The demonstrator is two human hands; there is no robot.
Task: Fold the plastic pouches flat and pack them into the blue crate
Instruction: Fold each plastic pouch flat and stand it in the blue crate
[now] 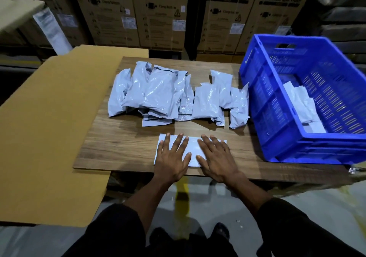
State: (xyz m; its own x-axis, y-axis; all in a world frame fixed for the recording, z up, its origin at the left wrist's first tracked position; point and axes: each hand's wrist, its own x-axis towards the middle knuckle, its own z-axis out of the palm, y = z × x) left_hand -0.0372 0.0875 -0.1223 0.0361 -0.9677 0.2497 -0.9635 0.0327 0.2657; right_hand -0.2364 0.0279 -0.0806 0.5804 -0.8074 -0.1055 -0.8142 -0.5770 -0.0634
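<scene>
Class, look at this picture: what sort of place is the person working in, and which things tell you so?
Probably a warehouse or storeroom. Stacked brown cardboard cartons printed "WASHING MACHINE" line the back, a blue slatted plastic crate sits on the wooden table, and a heap of grey plastic pouches awaits packing.

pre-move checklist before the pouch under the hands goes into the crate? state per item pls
1. Pouch pressed flat: ok. The flattened pouch lies flat on the wooden board near its front edge.
2. Both hands on it: ok. Left hand and right hand press it with straight fingers; no grip yet.
3. Fold finished: cannot tell, the hands cover most of it.
4. Room in the blue crate: ok. A few packed pouches lie inside, with much of the floor bare.
5. Path to crate: ok. It stands right of the pouch, open side up.
6. Work left: not ok. The pile of unfolded pouches remains behind.
</scene>
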